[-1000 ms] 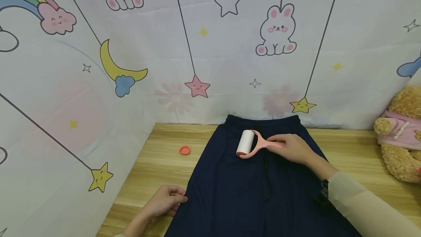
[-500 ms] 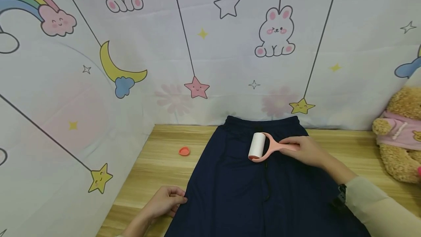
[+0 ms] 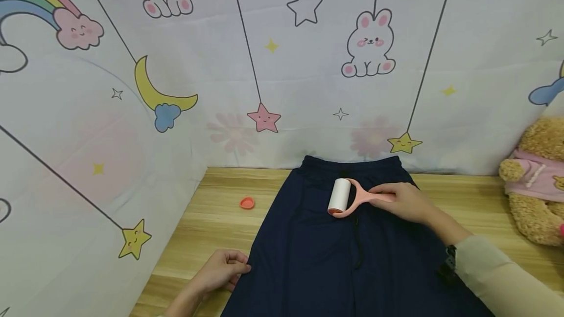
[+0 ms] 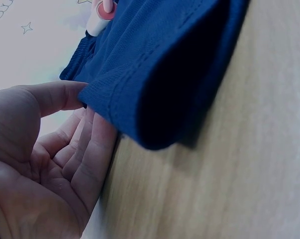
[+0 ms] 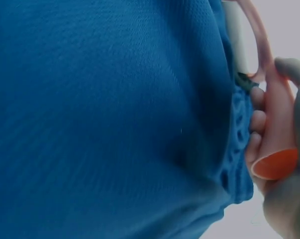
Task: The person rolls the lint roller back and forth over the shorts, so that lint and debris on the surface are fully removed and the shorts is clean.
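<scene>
The right hand (image 3: pixel 403 203) grips the roller (image 3: pixel 339 194) over the garment (image 3: pixel 317 258), near its waistband (image 3: pixel 352 166); the left hand (image 3: pixel 222 269) pinches the garment's edge beside the bench (image 3: pixel 211 224). Holding that edge taut and rolling lightly around the drawstring (image 3: pixel 359 246) should prevent bunching.

Room's left at the sides, far middle's kinda blocked
On the right, a decent strip of table (image 3: pixel 469 199) is left between the navy garment (image 3: pixel 308 258) and teddy bear (image 3: pixel 535 204), crossed nearer in by the sleeve (image 3: pixel 498 270). The left strip is interrupted by a red cap (image 3: pixel 247 203) and, nearer, the left hand (image 3: pixel 220 270). The garment's far middle is taken up by the roller (image 3: pixel 339 195) and right hand (image 3: pixel 407 203); everything's walled off at the far side by the backdrop (image 3: pixel 308 67).
</scene>
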`<state>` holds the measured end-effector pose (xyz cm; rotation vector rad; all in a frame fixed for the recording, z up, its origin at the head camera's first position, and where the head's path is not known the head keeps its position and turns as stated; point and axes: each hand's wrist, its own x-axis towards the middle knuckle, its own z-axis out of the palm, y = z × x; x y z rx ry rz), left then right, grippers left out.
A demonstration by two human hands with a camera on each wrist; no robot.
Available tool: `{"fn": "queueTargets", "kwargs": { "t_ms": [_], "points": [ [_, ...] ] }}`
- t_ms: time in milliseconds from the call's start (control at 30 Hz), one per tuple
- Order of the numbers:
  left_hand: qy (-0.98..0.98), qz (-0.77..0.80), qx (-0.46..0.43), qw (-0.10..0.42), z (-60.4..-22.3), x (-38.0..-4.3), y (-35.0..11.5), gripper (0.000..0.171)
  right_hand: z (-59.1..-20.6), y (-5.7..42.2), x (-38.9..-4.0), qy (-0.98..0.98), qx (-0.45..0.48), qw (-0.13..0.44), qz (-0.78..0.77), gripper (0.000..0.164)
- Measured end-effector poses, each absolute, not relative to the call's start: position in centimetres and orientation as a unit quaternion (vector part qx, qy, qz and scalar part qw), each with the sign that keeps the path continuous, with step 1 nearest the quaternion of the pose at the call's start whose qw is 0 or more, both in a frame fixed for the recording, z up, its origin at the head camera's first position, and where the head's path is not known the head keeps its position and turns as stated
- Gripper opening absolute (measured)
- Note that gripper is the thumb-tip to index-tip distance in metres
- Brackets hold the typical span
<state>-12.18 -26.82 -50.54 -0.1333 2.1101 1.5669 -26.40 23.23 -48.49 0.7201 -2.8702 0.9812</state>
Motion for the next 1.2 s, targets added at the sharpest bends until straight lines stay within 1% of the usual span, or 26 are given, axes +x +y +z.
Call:
{"fn": "queueTargets", "kwargs": {
  "t_ms": [567, 900, 1200],
  "points": [
    [0.780, 0.571, -0.054, 0.251, -50.6, -12.0, -27.0, 0.017, -49.5, 18.5, -28.4, -0.908, 0.231, -0.007, 0.351, 0.044],
    [0.783, 0.568, -0.057, 0.248, -50.6, -12.0, -26.9, 0.018, -49.3, 16.3, -28.9, -0.901, 0.236, -0.016, 0.364, 0.044],
    [0.780, 0.572, -0.057, 0.248, -50.6, -12.0, -26.9, 0.019, -49.4, 13.7, -29.3, -0.895, 0.242, -0.017, 0.375, 0.042]
  ]
}}
